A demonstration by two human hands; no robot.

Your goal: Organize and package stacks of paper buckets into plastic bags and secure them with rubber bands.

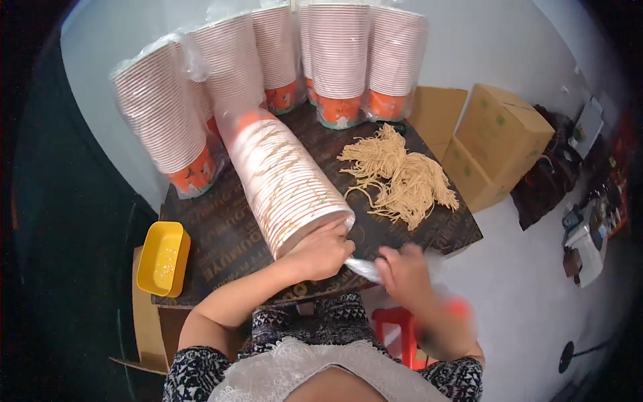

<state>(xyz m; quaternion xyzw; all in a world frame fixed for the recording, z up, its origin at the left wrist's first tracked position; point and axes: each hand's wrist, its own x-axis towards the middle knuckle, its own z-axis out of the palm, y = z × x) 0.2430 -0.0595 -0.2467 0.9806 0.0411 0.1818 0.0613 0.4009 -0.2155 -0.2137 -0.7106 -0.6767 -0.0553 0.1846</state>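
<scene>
A long stack of paper cups [288, 181] in a clear plastic bag lies across the dark table, its open-rim end toward me. My left hand [321, 251] is closed round the gathered neck of the bag, right against the rim of the nearest cup. From there the bag's twisted plastic end [364, 269] stretches to my right hand [405, 275], which grips it beyond the table's front edge. The right wrist is smeared by motion. To the right of the stack lies a loose bundle of tan strings [402, 177].
Several bagged cup stacks [338, 60] stand upright along the back, one more [161, 110] at the left. A yellow plastic bin [163, 260] sits at the table's left edge. Cardboard boxes [495, 141] stand beyond the right edge; a red stool [400, 328] is below.
</scene>
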